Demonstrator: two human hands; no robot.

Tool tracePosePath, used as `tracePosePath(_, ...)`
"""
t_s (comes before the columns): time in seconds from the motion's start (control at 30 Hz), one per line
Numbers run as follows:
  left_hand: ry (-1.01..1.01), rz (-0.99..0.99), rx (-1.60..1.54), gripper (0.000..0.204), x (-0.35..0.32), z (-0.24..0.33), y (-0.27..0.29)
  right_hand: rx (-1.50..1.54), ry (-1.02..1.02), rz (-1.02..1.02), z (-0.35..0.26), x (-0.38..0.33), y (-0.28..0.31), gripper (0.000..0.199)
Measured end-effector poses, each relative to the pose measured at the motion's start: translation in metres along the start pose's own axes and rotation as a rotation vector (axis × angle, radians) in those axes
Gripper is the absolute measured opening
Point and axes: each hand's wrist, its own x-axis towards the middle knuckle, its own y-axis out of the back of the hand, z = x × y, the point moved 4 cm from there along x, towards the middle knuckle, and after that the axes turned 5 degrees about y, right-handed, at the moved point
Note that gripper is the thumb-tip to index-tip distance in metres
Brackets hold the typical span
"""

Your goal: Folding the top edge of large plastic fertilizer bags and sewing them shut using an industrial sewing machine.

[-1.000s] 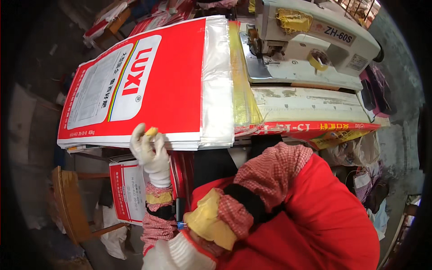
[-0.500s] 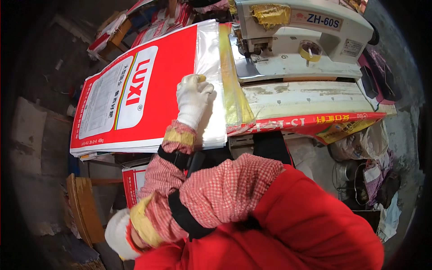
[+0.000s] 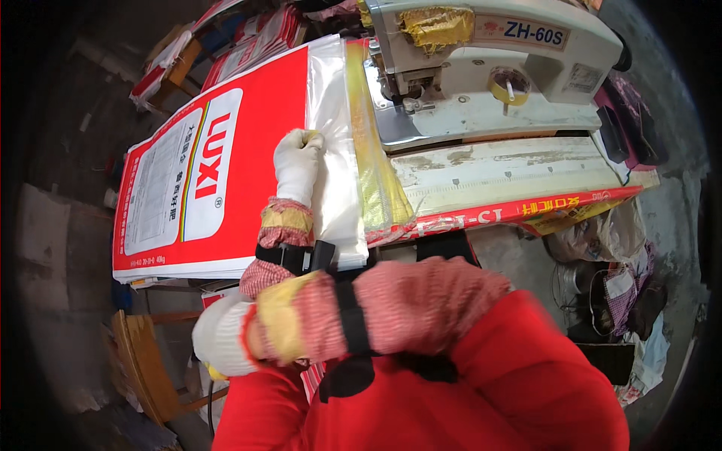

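A red and white printed sack point(image 3: 271, 98) with a clear plastic liner point(image 3: 331, 98) along its right side lies flat on a stack at the left. My left hand point(image 3: 297, 161), in a white glove with yellow fingertips, rests closed on the sack where red meets liner. Whether its curled fingers grip anything is hidden. Lower down, my right hand point(image 3: 224, 340), also gloved, reaches leftward across my body, with its forearm overlapping my left arm. Its fingers are mostly hidden. A light-coloured sewing machine point(image 3: 481, 105) stands right of the sack.
Yellow woven sheeting point(image 3: 368, 150) lies between sack and machine. A roll of tape point(image 3: 510, 86) sits on the machine. A wooden stool point(image 3: 143, 361) stands at lower left. More sacks point(image 3: 252, 49) lie at the back, and a plastic bag point(image 3: 602, 237) hangs at right.
The view has shifted slightly, so sack and machine sit further left. My right hand has risen and moved rightward towards my left forearm. My left hand stays at about the same spot on the sack.
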Motion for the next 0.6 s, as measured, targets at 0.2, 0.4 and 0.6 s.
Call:
tracePosePath(0.2, 0.053, -0.070, -0.443, 0.014, 0.011, -0.016, 0.031, -0.163, -0.117, 0.966, 0.107, -0.115, 0.030, 0.020)
tracePosePath(0.4, -0.358, 0.056, -0.002, 0.012, 0.001, 0.021, 0.032, 1.182, -0.544, 1.394, 0.272, -0.154, 0.045, 0.029)
tracePosePath(0.6, -0.482, -0.008, 0.166, 0.018, -0.003, 0.036, 0.028, 0.204, -0.646, 0.837, 0.355, -0.132, 0.036, 0.032)
